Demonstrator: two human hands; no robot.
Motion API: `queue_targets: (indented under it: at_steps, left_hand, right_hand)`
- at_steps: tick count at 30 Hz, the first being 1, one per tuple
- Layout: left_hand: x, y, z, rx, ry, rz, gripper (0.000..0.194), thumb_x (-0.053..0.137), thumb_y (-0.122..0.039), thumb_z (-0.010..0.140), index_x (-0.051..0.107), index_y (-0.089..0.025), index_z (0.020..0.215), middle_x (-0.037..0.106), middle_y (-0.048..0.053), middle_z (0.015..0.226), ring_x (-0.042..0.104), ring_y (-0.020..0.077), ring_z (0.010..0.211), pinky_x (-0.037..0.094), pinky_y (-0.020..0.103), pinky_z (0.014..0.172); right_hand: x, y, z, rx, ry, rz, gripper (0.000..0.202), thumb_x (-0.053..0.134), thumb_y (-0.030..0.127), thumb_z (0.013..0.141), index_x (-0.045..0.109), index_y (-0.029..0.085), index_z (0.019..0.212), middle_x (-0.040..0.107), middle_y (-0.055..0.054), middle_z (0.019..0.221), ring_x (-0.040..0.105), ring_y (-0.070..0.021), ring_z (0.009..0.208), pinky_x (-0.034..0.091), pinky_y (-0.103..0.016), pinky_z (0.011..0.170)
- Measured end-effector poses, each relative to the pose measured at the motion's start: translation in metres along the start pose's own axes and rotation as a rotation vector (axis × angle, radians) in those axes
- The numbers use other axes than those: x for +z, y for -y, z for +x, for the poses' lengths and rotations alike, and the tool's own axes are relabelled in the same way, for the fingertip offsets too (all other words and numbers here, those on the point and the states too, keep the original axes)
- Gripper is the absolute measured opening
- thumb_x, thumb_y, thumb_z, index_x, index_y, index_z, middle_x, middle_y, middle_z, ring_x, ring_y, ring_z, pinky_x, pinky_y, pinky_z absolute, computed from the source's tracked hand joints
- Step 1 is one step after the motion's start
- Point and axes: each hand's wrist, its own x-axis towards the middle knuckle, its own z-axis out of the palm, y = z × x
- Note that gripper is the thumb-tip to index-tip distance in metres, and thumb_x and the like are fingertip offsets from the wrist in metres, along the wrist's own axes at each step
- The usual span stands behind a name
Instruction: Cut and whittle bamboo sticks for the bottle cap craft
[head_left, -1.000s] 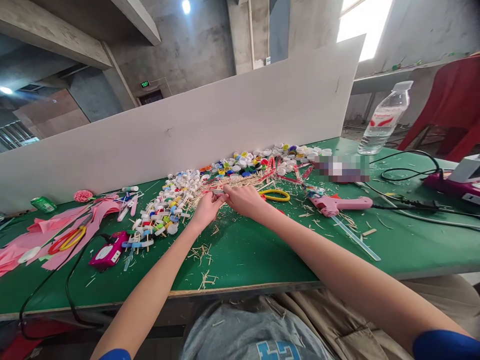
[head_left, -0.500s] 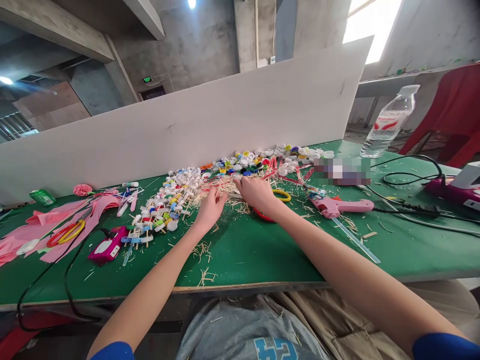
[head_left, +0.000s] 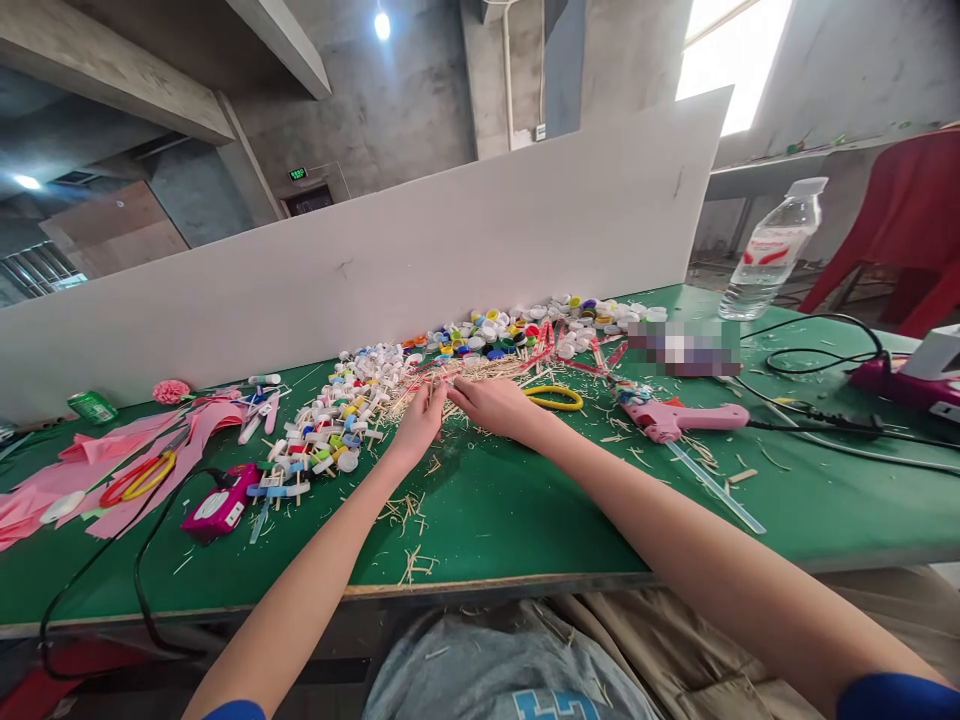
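Observation:
My left hand and my right hand meet fingertip to fingertip over a heap of thin wooden sticks in the middle of the green table. The fingers of both are closed in a pinch; whatever is between them is too small to name. Bottle caps with stick pieces lie left of my left hand. Loose coloured caps are heaped behind the sticks. Yellow-handled scissors rest just right of my right hand, partly covered by it.
On the right are a pink glue gun, a water bottle and black cables. At left lie pink paper, red and yellow scissors, a magenta power block and a green can. A white board stands behind.
My right hand has moved left and slightly down, and its fingers now meet those of my left hand. The gap between the hands has closed. The view has shifted slightly.

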Motion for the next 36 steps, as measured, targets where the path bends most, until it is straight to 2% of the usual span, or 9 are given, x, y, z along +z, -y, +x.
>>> queue_targets:
  at_steps: [6,13,17,22,25,32,36]
  left_hand:
    - [0.001,-0.002,0.0,0.003,0.0,0.011,0.046,0.059,-0.066,0.076,0.045,-0.022,0.079,0.036,-0.007,0.054,0.037,0.0091,0.041,0.027,0.023,0.042]
    - [0.003,0.004,0.0,0.042,0.02,0.15,0.045,0.051,-0.066,0.081,0.045,-0.022,0.086,0.039,-0.008,0.055,0.04,0.0089,0.039,0.033,0.023,0.043]
    - [0.003,0.003,0.0,0.065,0.025,0.152,0.044,0.06,-0.062,0.077,0.047,-0.021,0.086,0.042,-0.007,0.056,0.04,0.0086,0.043,0.03,0.022,0.044]
    - [0.0,0.005,0.003,0.06,0.019,0.13,0.039,0.07,-0.053,0.073,0.049,-0.02,0.076,0.039,-0.007,0.053,0.037,0.009,0.043,0.026,0.022,0.044]
    - [-0.001,0.008,0.005,0.022,0.007,0.135,0.039,0.072,-0.05,0.072,0.047,-0.02,0.069,0.036,-0.007,0.051,0.032,0.0081,0.041,0.021,0.023,0.043]
    - [-0.002,0.006,0.008,0.04,-0.086,0.457,0.051,0.066,-0.055,0.075,0.035,-0.021,0.053,0.033,-0.006,0.047,0.026,0.0084,0.041,0.013,0.024,0.046]
    - [-0.002,0.004,0.007,0.03,-0.095,0.473,0.053,0.066,-0.055,0.076,0.033,-0.021,0.05,0.033,-0.005,0.045,0.026,0.0093,0.042,0.013,0.025,0.048]
  right_hand:
    - [0.0,-0.002,0.001,-0.008,0.0,0.019,0.044,0.016,0.047,0.101,0.049,0.02,0.113,0.071,-0.007,0.087,0.064,-0.0202,0.07,0.028,-0.026,0.058]
    - [-0.002,-0.002,0.002,-0.021,0.023,0.013,0.042,0.018,0.042,0.1,0.05,0.019,0.114,0.071,-0.009,0.09,0.066,-0.0227,0.076,0.031,-0.026,0.058]
    - [-0.003,-0.003,0.001,-0.047,0.046,-0.002,0.039,0.021,0.041,0.1,0.051,0.019,0.113,0.071,-0.009,0.091,0.066,-0.0228,0.079,0.032,-0.026,0.06]
    - [-0.004,0.0,-0.002,-0.044,0.049,-0.051,0.041,0.021,0.042,0.1,0.051,0.019,0.115,0.071,-0.012,0.092,0.066,-0.0244,0.081,0.034,-0.028,0.063]
    - [-0.002,0.003,-0.003,-0.014,0.045,-0.087,0.037,0.026,0.037,0.099,0.052,0.017,0.116,0.071,-0.014,0.096,0.066,-0.0266,0.085,0.036,-0.03,0.065]
    - [-0.002,0.013,-0.004,0.075,0.045,-0.126,0.037,0.029,0.032,0.097,0.057,0.013,0.113,0.07,-0.018,0.097,0.067,-0.0279,0.089,0.04,-0.033,0.069]
    - [-0.002,0.02,-0.004,0.13,0.037,-0.123,0.038,0.031,0.032,0.098,0.061,0.012,0.109,0.07,-0.019,0.096,0.067,-0.0279,0.091,0.043,-0.033,0.072]
